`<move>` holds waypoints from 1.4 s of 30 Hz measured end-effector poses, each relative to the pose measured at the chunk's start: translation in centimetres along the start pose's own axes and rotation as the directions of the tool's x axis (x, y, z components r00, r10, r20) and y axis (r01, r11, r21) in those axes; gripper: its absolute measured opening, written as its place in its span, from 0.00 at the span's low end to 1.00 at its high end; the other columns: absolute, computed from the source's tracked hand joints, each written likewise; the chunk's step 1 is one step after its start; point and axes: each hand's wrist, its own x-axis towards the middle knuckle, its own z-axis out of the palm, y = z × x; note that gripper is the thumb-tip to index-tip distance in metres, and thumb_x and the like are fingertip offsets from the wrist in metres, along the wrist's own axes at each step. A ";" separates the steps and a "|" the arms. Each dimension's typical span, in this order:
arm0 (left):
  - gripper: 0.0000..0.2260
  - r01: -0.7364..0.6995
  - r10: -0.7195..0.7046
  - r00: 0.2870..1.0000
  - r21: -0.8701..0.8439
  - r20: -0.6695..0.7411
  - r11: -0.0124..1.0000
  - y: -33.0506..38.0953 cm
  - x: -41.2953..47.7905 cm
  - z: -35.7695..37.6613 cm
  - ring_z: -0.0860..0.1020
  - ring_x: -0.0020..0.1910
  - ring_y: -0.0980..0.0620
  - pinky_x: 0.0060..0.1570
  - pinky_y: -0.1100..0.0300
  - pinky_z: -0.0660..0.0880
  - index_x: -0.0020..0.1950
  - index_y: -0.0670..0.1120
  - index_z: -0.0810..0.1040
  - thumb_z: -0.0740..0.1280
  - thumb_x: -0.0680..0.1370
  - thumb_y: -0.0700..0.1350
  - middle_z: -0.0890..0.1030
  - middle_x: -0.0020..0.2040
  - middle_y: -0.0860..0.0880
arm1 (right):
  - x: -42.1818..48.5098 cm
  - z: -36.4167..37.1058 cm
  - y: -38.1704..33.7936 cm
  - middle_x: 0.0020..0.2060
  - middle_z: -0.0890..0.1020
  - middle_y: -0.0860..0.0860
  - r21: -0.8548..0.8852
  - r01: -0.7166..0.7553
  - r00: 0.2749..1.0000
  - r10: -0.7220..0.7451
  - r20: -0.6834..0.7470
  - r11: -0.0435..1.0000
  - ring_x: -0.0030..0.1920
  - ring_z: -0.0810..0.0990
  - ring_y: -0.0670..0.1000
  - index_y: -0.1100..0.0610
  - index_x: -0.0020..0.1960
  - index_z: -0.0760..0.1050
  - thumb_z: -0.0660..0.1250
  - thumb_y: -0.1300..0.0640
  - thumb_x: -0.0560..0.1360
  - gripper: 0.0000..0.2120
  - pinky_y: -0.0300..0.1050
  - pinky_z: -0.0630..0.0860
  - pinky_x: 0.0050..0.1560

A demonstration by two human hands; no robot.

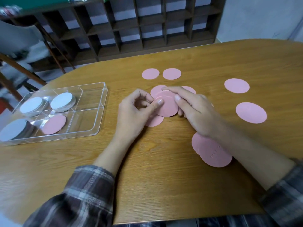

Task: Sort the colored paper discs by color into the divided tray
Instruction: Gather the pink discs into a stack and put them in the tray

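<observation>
Both hands meet over a small pile of pink paper discs (pixel 167 106) near the middle of the wooden table (pixel 164 177). The left hand (pixel 136 112) pinches the near edge of the top disc, thumb pressed flat on its face and fingers curled beneath. The right hand (pixel 195 110) grasps the same pile from the far side, its thumb on the top disc and its forefinger stretched across the discs behind.

More pink discs lie loose around them: two side by side (pixel 161 73) farther back, two well apart to the right (pixel 244 102), and an overlapping pair (pixel 211 151) under the right forearm.

To the left sits the clear divided tray (pixel 98 112). Three of its compartments hold stacks of white discs (pixel 45 105); one near compartment holds a single pink disc (pixel 55 124), and the right-hand compartments look bare. Both plaid sleeves (pixel 78 197) are pushed up the forearms.
</observation>
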 end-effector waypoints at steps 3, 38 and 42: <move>0.12 -0.045 0.047 0.998 0.052 -0.040 0.998 0.1 -0.1 0.1 0.80 0.33 0.53 0.36 0.49 0.82 0.43 0.43 0.79 0.80 0.75 0.47 0.82 0.34 0.50 | -0.1 0.2 -0.2 0.40 0.74 0.18 -0.009 0.021 1.000 -0.021 0.009 1.000 0.43 0.77 0.30 0.52 0.72 0.75 0.59 0.59 0.86 0.16 0.24 0.68 0.46; 0.05 -0.350 0.260 0.931 0.420 0.257 0.837 -0.2 -0.4 -1.3 0.76 0.35 0.53 0.37 0.61 0.73 0.44 0.49 0.88 0.74 0.77 0.40 0.84 0.39 0.56 | 0.5 -1.2 2.7 0.36 0.75 0.43 -0.124 -0.078 0.996 0.073 -0.049 0.989 0.40 0.76 0.44 0.50 0.69 0.75 0.57 0.58 0.85 0.15 0.38 0.70 0.44; 0.07 -0.356 0.302 0.933 0.373 0.198 0.857 0.2 -0.5 -0.9 0.74 0.34 0.52 0.39 0.64 0.67 0.46 0.50 0.89 0.72 0.81 0.43 0.83 0.38 0.53 | 0.5 -1.0 2.7 0.42 0.77 0.39 -0.134 -0.081 0.996 0.077 -0.037 0.988 0.44 0.76 0.39 0.50 0.70 0.74 0.57 0.58 0.85 0.16 0.35 0.67 0.47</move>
